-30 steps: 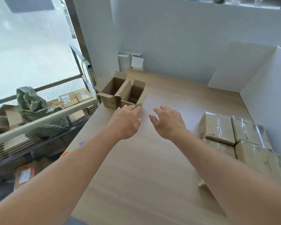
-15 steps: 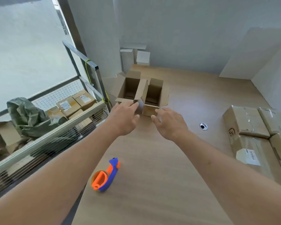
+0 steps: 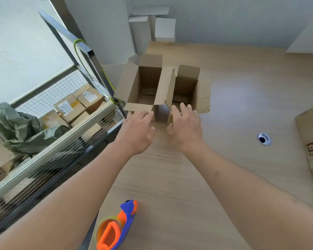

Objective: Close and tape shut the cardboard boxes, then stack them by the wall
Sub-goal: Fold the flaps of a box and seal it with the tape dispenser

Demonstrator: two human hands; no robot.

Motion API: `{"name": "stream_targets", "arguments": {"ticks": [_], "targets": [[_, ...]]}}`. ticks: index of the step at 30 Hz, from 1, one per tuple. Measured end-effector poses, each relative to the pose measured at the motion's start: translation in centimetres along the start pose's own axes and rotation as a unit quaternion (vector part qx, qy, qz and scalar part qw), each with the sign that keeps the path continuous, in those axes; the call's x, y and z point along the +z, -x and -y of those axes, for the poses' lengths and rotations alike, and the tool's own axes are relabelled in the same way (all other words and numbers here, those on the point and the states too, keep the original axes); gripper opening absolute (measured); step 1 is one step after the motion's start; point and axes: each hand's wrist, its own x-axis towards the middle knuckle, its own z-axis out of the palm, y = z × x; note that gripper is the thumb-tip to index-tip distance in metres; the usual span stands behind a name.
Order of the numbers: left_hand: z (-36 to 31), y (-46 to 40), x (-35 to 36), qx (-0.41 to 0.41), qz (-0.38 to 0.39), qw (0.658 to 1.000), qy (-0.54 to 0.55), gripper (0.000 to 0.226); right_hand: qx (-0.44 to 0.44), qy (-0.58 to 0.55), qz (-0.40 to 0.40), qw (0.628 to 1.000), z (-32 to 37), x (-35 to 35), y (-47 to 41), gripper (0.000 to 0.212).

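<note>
1. We see two brown cardboard boxes side by side on the desk (image 3: 233,91), flaps up: the left box (image 3: 134,87) and the right box (image 3: 188,87).
2. Our left hand (image 3: 136,130) has straight, released fingers (image 3: 143,114) touching the left box's near flap.
3. Our right hand (image 3: 185,127) reaches with spread, released fingers (image 3: 183,108) at the right box's near edge.
4. Both boxes look empty inside.
5. An orange and blue tape dispenser (image 3: 116,228) lies well behind our fingers, near the desk edge.

One head-worn camera looks steeply forward and down over the wooden table (image 3: 233,98); close, toward the wall corner.
</note>
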Motion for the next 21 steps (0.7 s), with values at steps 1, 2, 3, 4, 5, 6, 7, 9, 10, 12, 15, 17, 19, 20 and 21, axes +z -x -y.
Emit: {"name": "stream_targets", "arguments": {"ticks": [1, 2, 3, 4, 5, 6, 7, 9, 10, 12, 15, 17, 19, 20, 21], "targets": [[0.3, -0.5, 0.4, -0.002, -0.001, 1.0, 0.002, 0.055, 0.008, 0.014, 0.001, 1.0, -0.1, 0.7, -0.8, 0.064], [0.6, -0.9, 0.8, -0.003, -0.003, 1.0, 0.002, 0.055, 0.018, 0.027, -0.002, 0.999, -0.3, 1.3, -1.3, 0.061], [0.8, -1.2, 1.2, -0.003, -0.006, 1.0, 0.0, 0.055, 0.028, 0.039, -0.006, 0.999, -0.4, 1.7, -1.5, 0.058], [1.0, -1.2, 1.4, -0.002, -0.011, 1.0, -0.003, 0.055, 0.032, 0.049, -0.012, 0.998, -0.6, 1.9, -1.4, 0.056], [1.1, -1.2, 1.6, -0.002, -0.015, 1.0, -0.006, 0.055, 0.029, 0.054, -0.02, 0.998, -0.7, 2.0, -1.2, 0.055], [1.2, -1.1, 1.6, -0.001, -0.018, 1.0, -0.007, 0.055, 0.023, 0.054, -0.026, 0.998, -0.8, 2.0, -0.9, 0.051], [1.2, -1.0, 1.5, 0.0, -0.018, 1.0, -0.008, 0.055, 0.018, 0.051, -0.029, 0.998, -0.9, 1.7, -0.5, 0.045], [1.2, -0.4, 1.1, 0.0, -0.017, 1.0, -0.011, 0.055, 0.019, 0.043, -0.023, 0.999, -0.8, 0.8, 0.6, 0.035], [1.1, -0.1, 0.9, 0.0, -0.017, 1.0, -0.012, 0.055, 0.022, 0.037, -0.014, 0.999, -0.7, 0.4, 1.2, 0.032], [0.8, 0.9, 0.2, 0.003, -0.016, 1.0, -0.007, 0.056, 0.032, 0.031, 0.01, 0.999, -0.5, -0.2, 2.9, 0.03], [0.4, 2.9, -0.3, 0.005, -0.006, 1.0, 0.011, 0.059, 0.043, 0.019, 0.047, 0.998, 0.1, -0.5, 5.8, 0.029], [0.4, 4.6, -0.4, 0.007, 0.004, 1.0, 0.019, 0.059, 0.047, 0.021, 0.069, 0.996, 0.6, -0.4, 8.0, 0.03], [0.4, 6.7, -0.2, 0.013, 0.012, 0.999, 0.029, 0.058, 0.052, 0.026, 0.082, 0.995, 1.3, -0.3, 10.4, 0.032], [0.4, 7.8, -0.1, 0.018, 0.018, 0.999, 0.033, 0.058, 0.056, 0.027, 0.089, 0.994, 1.7, -0.2, 11.7, 0.032], [0.4, 9.0, 0.0, 0.022, 0.022, 0.999, 0.035, 0.057, 0.058, 0.027, 0.098, 0.993, 2.0, -0.1, 13.2, 0.033]]}}
